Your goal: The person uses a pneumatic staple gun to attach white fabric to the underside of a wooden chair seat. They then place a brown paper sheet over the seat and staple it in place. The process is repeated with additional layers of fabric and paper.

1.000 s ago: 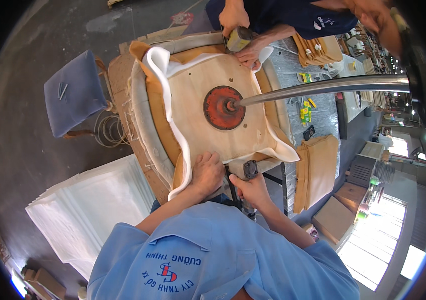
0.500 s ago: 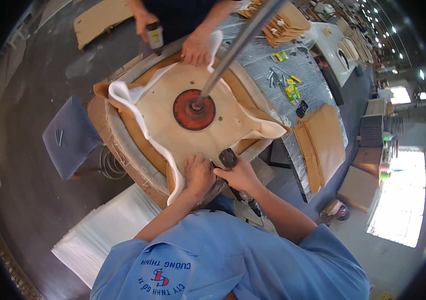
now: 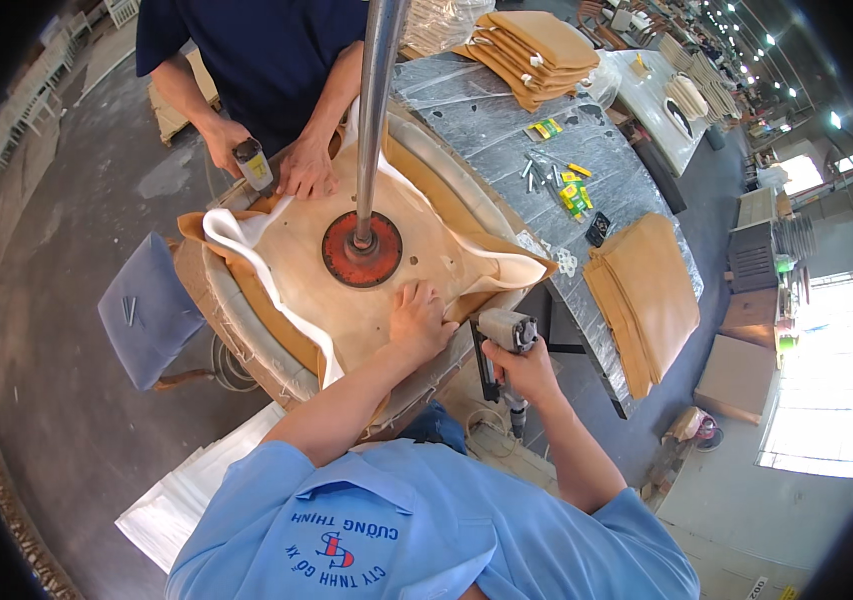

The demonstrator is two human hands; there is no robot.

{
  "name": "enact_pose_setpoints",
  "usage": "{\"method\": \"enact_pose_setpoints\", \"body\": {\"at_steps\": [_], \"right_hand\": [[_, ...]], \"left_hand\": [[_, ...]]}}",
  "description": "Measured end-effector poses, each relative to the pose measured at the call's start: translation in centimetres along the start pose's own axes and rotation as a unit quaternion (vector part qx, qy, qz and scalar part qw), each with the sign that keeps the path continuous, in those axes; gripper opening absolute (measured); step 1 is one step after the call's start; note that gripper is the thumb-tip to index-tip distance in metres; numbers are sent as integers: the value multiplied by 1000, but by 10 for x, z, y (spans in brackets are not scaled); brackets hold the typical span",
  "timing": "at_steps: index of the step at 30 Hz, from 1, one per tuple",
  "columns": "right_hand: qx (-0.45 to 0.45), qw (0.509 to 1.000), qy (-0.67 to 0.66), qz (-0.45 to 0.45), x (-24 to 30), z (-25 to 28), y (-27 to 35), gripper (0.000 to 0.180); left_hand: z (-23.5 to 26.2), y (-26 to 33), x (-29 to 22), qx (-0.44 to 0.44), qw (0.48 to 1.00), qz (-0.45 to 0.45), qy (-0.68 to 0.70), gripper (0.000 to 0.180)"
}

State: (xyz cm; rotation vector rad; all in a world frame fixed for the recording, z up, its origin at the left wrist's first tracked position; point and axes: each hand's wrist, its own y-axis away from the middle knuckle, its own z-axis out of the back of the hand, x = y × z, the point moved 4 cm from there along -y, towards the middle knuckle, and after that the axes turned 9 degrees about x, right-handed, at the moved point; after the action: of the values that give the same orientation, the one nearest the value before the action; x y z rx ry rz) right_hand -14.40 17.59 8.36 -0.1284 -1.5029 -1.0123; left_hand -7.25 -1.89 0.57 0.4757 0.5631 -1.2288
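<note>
The right hand [image 3: 525, 372] is clamped on a staple gun [image 3: 503, 335] just off the near edge of the seat board [image 3: 387, 290], nose pointing up toward that edge. Just left of it, the left hand [image 3: 419, 322] lies flat and open on the board, pressing down the tan cover [image 3: 495, 272]; a co-worker's hands work the far edge.

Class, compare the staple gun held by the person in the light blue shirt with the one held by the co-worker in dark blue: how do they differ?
The near staple gun is grey, in the right hand, beside the seat's near edge. The far staple gun is yellow and black, in the co-worker's hand, at the seat's far edge. Both people press their other hand on the upturned seat: the left hand near, the co-worker's other hand far.
</note>
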Motion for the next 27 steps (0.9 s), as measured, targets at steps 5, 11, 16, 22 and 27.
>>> {"method": "enact_pose_setpoints", "body": {"at_steps": [5,11,16,22,27], "right_hand": [[56,996,65,-31,13,16,-39,26],[87,983,118,-112,33,12,-68,28],[109,973,147,-142,40,6,-86,29],[108,959,203,-165,47,0,-98,35],[88,957,264,-82,44,-4,-99,40]], "left_hand": [[-7,-4,5,-42,999,-22,0,30],[-16,-11,8,-45,998,27,34,22],[-15,-15,9,-62,995,45,64,18],[-11,-15,9,-94,992,38,76,20],[-9,-14,12,-99,994,1,49,20]]}}
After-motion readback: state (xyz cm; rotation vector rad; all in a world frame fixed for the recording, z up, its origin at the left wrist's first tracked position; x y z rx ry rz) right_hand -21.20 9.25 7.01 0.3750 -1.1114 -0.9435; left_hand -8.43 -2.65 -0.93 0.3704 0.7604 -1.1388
